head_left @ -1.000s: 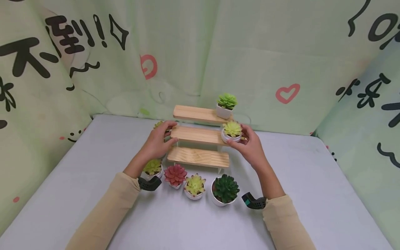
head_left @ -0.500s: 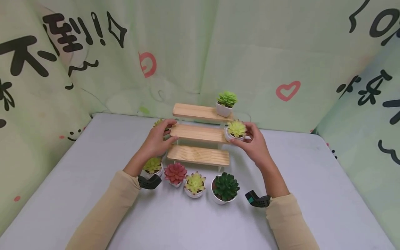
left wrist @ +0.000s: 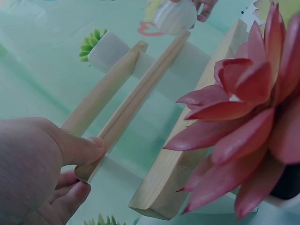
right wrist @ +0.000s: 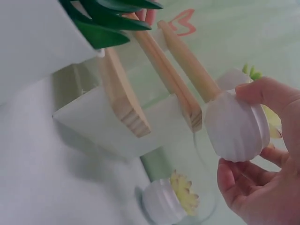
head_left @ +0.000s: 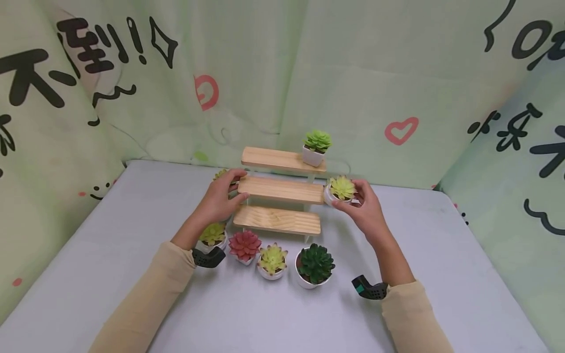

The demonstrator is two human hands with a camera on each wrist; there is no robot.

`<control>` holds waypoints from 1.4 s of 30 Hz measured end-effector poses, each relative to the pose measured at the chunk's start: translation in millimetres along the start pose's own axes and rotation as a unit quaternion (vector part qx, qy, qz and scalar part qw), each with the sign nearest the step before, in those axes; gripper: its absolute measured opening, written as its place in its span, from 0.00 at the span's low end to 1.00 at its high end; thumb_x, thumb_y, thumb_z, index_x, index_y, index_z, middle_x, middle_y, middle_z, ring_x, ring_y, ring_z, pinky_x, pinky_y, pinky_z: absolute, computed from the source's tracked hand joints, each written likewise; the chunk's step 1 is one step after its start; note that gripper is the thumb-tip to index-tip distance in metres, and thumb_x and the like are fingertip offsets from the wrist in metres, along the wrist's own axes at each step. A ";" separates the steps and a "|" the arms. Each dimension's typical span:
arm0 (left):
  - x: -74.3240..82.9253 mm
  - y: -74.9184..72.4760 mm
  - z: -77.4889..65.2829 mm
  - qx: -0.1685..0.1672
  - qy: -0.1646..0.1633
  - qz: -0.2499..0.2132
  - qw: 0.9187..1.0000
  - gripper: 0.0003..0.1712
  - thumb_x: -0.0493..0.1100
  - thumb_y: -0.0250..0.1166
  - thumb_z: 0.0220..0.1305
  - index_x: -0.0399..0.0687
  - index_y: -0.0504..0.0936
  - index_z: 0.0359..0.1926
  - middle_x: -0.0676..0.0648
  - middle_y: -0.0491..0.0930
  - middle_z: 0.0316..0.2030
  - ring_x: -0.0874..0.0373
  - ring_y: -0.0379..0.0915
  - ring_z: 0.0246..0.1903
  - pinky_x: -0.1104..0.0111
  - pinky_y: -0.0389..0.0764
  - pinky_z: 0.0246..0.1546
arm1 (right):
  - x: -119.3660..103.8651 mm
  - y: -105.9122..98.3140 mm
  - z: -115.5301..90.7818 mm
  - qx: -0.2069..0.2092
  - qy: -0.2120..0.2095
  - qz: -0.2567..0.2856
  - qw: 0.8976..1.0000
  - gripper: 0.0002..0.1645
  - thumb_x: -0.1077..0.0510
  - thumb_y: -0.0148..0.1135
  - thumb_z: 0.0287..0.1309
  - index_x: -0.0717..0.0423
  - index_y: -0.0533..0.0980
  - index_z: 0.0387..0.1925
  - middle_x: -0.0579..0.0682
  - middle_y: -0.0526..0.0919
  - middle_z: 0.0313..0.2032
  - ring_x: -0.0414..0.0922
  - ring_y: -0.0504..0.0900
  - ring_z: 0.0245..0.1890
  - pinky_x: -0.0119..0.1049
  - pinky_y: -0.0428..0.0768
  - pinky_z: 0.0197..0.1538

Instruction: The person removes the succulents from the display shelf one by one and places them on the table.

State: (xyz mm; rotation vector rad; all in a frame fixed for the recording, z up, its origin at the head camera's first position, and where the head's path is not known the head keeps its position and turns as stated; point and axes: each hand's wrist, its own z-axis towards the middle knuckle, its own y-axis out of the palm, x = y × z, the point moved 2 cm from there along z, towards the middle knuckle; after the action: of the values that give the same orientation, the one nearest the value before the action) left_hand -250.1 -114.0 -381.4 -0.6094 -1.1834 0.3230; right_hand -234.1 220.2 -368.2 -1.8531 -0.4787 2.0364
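My right hand grips a yellow-green potted succulent by its white ribbed pot. That pot is just past the right end of the middle board of a three-tier wooden stand. In the right wrist view, thumb and fingers are on opposite sides of the ribbed pot, clear of the board ends. My left hand pinches the left end of the middle board, thumb on one face and fingers on the other. A bright green succulent in a square white pot stands on the top board's right end.
Before the stand are a red succulent, a small yellow-green one and a dark green one. Another yellow-green plant is by my left wrist, and one is partly hidden behind that hand. A printed curtain hangs behind.
My right hand has moved right with the potted succulent, from over the middle board's right end to beyond it. The left hand keeps its hold on the board.
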 end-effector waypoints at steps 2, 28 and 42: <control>0.6 -0.7 -0.4 0.000 0.000 0.000 1.000 0.30 0.37 0.62 0.66 0.38 0.63 0.66 0.36 0.65 0.65 0.43 0.64 0.67 0.59 0.75 0.64 | 3.2 -1.0 -1.0 0.000 0.006 -0.002 1.000 0.39 0.52 0.67 0.58 0.58 0.59 0.64 0.55 0.70 0.61 0.46 0.69 0.58 0.29 0.72 0.55; -1.4 0.7 0.5 0.005 0.005 0.008 1.000 0.29 0.37 0.63 0.65 0.41 0.65 0.65 0.37 0.67 0.65 0.43 0.65 0.66 0.60 0.75 0.63 | 39.6 -2.2 -0.6 -0.036 0.037 -0.053 0.997 0.41 0.52 0.70 0.54 0.55 0.61 0.66 0.57 0.70 0.58 0.48 0.70 0.53 0.28 0.74 0.49; 0.1 0.6 0.7 0.003 0.006 0.008 1.000 0.30 0.36 0.62 0.66 0.40 0.64 0.66 0.37 0.67 0.64 0.42 0.65 0.66 0.59 0.75 0.63 | 57.0 3.5 3.8 -0.049 0.068 -0.090 0.992 0.43 0.51 0.71 0.54 0.56 0.61 0.67 0.60 0.68 0.61 0.54 0.70 0.56 0.36 0.75 0.50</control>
State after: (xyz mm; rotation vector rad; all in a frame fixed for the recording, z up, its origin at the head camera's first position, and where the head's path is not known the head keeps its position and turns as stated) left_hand -250.6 -113.3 -381.5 -0.6150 -1.1667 0.3365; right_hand -243.0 243.7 -419.6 -1.9127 -0.6933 1.7864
